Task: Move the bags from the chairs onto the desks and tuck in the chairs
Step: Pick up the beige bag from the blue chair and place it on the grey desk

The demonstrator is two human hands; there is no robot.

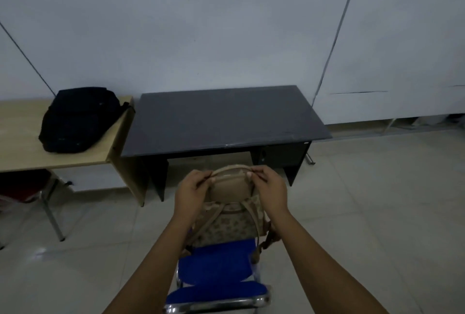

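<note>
Closest to us, the blue chair (216, 271) is sitting on the pale tiled floor (364, 213), its chrome frame glinting at the bottom edge, its seat facing the desks. Above that seat, 2 bare arms are reaching forward. The left hand (192, 191) and the right hand (270, 187) are both closing on the top handle (230, 170) of the tan backpack (227, 215), 1 hand at each end of the loop, fingers (256, 171) pinching it with thumbs underneath. So the bag is hanging directly below and between the fingertips, its top flap framed by the 2 hands, its lower part at the front of the chair seat; whether the bottom is touching the cushion, I cannot tell.

And the look of it: beige, with a plain rounded top panel, a patterned body of small pale motifs, 2 tan shoulder straps running down the side facing us, and strap ends dangling off the right side beside the chair.

Beyond the hands, the dark grey desk (226, 119) is standing against the white wall (226, 24), its top bare, drawers under its right side. Just beside it on the left, touching edge to edge, the light wooden desk (22, 145) is carrying a black backpack (78, 119) lying flat. Under that wooden desk, a red chair (22, 185) is showing, pushed in.
</note>
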